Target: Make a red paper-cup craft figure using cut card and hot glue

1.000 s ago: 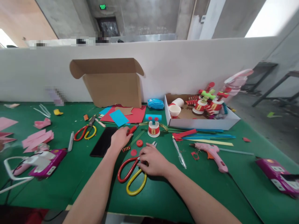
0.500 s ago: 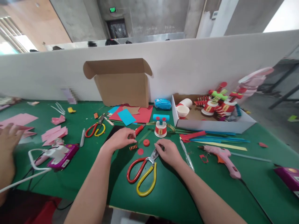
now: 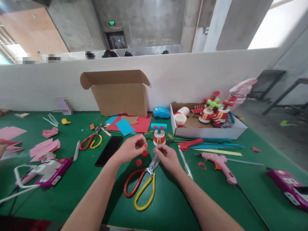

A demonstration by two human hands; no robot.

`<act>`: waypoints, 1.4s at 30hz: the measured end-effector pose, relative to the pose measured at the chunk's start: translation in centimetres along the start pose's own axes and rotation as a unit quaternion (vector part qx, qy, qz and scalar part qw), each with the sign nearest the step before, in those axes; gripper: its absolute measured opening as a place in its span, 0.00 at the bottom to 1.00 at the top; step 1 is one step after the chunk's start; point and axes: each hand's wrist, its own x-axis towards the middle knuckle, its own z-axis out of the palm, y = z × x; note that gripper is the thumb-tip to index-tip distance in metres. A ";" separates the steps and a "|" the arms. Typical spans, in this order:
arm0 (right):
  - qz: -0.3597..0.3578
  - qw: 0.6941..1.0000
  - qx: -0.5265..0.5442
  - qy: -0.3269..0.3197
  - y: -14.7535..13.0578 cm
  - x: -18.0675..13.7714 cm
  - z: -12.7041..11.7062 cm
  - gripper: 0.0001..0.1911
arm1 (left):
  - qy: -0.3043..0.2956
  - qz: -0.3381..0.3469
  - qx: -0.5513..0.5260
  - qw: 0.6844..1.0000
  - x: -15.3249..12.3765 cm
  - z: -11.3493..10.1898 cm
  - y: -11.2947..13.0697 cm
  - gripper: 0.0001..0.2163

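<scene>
My left hand is closed in a pinch on a small folded paper spring, of which only a red and pale end shows. Just below it a red paper roll and a flat red paper disc lie on the green table. My right hand has its fingers curled together beside the blade tips of the scissors; whatever it may hold is hidden. Behind both hands stands a paper-cup figure with a blue roll head and folded paper arms.
A black phone lies left of my left forearm. To the right are paper strips, a pink glue gun with a trailing cord, and a white box holding finished figures. Another person's hand is at the left edge.
My left hand has picked up the folded paper spring from the table and moved right, uncovering the phone. My right hand stays by the scissors. The view has shifted slightly.
</scene>
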 end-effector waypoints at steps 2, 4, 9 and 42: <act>0.045 0.993 0.111 0.022 -0.1 0.3 -0.3 0.12 | 0.047 0.032 -0.110 0.992 0.8 1.2 0.7 0.06; 0.069 0.981 0.174 0.043 -0.4 0.4 -0.7 0.14 | 0.089 0.039 -0.172 0.980 1.3 2.8 0.8 0.09; 0.076 0.978 0.190 0.038 -1.1 0.3 -0.7 0.15 | 0.129 0.019 -0.190 0.973 1.3 5.3 0.1 0.11; 0.264 0.878 -0.366 0.160 -3.1 -7.9 -16.5 0.11 | 0.097 -0.007 -0.358 0.928 0.8 6.2 0.1 0.12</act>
